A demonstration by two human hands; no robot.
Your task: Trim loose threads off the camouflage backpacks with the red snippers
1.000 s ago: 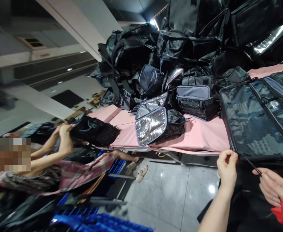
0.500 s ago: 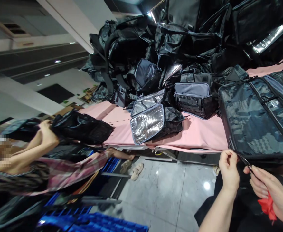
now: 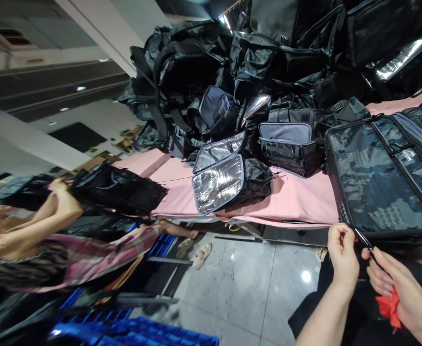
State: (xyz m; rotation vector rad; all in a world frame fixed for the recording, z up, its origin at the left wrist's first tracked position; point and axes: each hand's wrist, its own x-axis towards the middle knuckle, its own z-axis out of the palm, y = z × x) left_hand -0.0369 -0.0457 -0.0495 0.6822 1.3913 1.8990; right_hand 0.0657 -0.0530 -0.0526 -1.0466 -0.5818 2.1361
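Note:
A large dark camouflage bag (image 3: 383, 178) lies flat at the right end of the pink-covered table (image 3: 297, 199). My left hand (image 3: 342, 254) pinches at the bag's lower corner edge with its fingers closed. Just right of it, my right hand (image 3: 394, 286) holds red-handled snips (image 3: 387, 305). Their thin dark blade (image 3: 367, 242) points up at the same corner, close to my left fingertips. What exactly my left fingers pinch is too small to tell.
A tall heap of black bags (image 3: 232, 62) fills the back of the table. Silver-lined bags (image 3: 220, 185) lie open in front. At the left a co-worker (image 3: 52, 226) handles a black bag (image 3: 117, 190). Blue crates (image 3: 138, 331) and sandals (image 3: 196, 252) are on the floor.
My right hand with the snips has moved left, closer to my left hand at the bag's corner. The co-worker's hands and black bag have shifted to the left.

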